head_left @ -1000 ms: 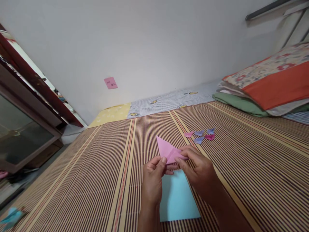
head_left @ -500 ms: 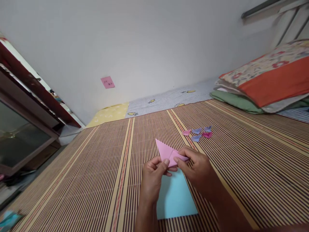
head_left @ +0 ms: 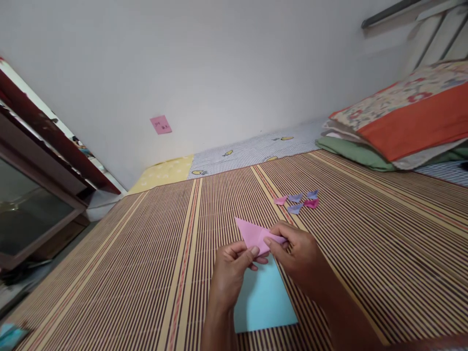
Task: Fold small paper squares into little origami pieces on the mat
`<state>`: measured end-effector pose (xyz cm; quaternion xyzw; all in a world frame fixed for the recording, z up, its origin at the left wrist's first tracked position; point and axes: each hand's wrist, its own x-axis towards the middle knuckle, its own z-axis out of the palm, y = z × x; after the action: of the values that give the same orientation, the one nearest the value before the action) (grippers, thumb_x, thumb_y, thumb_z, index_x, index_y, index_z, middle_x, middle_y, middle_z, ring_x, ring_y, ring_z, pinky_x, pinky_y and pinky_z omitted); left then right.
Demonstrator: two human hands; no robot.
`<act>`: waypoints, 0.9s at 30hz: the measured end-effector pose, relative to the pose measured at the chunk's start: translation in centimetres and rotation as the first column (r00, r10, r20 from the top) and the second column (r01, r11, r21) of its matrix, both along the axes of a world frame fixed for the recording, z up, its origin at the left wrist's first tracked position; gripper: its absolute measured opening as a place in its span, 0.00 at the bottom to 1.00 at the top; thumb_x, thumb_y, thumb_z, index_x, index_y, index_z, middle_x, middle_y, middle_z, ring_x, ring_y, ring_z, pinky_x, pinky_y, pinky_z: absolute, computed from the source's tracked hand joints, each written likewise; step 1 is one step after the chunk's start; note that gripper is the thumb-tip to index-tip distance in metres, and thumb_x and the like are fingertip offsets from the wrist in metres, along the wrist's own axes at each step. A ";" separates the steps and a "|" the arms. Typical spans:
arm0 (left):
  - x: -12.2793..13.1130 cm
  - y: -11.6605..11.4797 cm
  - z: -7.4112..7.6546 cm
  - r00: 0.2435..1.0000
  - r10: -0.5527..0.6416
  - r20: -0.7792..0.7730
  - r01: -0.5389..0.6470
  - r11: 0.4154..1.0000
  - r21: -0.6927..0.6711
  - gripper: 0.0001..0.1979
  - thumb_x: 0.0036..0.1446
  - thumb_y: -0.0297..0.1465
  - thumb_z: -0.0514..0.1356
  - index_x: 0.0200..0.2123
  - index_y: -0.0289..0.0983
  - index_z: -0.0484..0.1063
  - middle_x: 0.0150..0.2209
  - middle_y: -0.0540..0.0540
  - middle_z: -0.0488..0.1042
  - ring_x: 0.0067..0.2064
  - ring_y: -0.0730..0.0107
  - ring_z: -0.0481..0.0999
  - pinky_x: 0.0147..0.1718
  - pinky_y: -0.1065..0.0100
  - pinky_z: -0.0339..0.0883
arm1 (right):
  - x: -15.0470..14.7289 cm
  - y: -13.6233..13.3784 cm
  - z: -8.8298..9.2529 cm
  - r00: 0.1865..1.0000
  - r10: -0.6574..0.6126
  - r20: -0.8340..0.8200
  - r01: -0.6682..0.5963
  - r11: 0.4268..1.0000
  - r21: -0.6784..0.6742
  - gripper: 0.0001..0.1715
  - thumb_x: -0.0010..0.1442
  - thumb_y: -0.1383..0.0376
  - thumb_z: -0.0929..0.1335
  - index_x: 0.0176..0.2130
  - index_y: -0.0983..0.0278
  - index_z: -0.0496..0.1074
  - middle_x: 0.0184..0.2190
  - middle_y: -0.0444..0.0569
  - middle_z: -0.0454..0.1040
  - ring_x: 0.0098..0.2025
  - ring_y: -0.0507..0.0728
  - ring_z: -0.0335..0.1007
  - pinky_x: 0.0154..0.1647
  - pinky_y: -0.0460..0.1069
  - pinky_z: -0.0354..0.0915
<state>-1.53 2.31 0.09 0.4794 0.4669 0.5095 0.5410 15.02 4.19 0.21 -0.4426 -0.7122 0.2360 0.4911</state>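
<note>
A pink sheet of folded paper (head_left: 252, 234), triangular with a crease down its middle, is held up between my two hands. My left hand (head_left: 234, 265) pinches its lower edge, thumb on top and fingers behind. At the right corner, my right hand (head_left: 294, 246) grips it between thumb and fingers, hiding part of that side. Beneath the hands a light blue sheet of paper (head_left: 266, 302) lies flat on the striped mat (head_left: 146, 273). Beyond them sit several small folded paper pieces in pink (head_left: 281, 200), purple (head_left: 295, 208) and magenta (head_left: 311, 203).
Folded bedding with a floral and orange cover (head_left: 413, 117) is stacked at the far right. A pink note (head_left: 161, 125) is on the white wall. Yellow cloth (head_left: 164, 173) and checked cloth (head_left: 234, 158) border the mat. Something teal (head_left: 12, 336) lies at lower left.
The pink paper's upper left tip has dipped slightly, and its surface has tilted a little between my hands. Both hands keep their hold. The view has shifted slightly.
</note>
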 end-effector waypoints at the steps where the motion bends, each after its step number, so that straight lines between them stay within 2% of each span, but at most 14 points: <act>1: 0.0 0.0 0.1 1.000 -0.008 -0.003 0.008 1.000 -0.001 0.12 0.52 0.38 0.71 0.28 0.34 0.84 0.27 0.39 0.83 0.28 0.62 0.81 0.27 0.69 0.66 | 0.0 0.0 0.1 1.000 -0.001 0.003 0.001 1.000 0.005 0.12 0.63 0.68 0.66 0.27 0.61 0.66 0.25 0.42 0.66 0.28 0.54 0.62 0.30 0.49 0.57; 15: 0.2 -0.1 0.3 0.999 -0.042 -0.018 0.042 0.999 -0.009 0.14 0.50 0.40 0.72 0.28 0.34 0.85 0.27 0.37 0.84 0.27 0.63 0.79 0.27 0.69 0.63 | 0.1 -0.1 0.4 0.999 -0.048 0.023 0.049 0.999 -0.010 0.10 0.61 0.66 0.66 0.27 0.61 0.67 0.24 0.43 0.68 0.26 0.55 0.65 0.28 0.49 0.58; 27: 0.7 0.0 -0.4 1.000 -0.005 -0.006 0.005 1.000 -0.017 0.13 0.50 0.39 0.72 0.24 0.35 0.83 0.26 0.39 0.84 0.26 0.65 0.78 0.26 0.70 0.61 | 0.4 -0.1 -0.1 0.997 -0.068 0.026 0.069 0.996 -0.063 0.09 0.62 0.65 0.67 0.29 0.61 0.67 0.24 0.41 0.70 0.26 0.54 0.65 0.28 0.48 0.58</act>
<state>-0.84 2.35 -0.27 0.4776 0.4714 0.5028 0.5449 15.43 4.10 0.13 -0.4850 -0.6944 0.2366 0.4760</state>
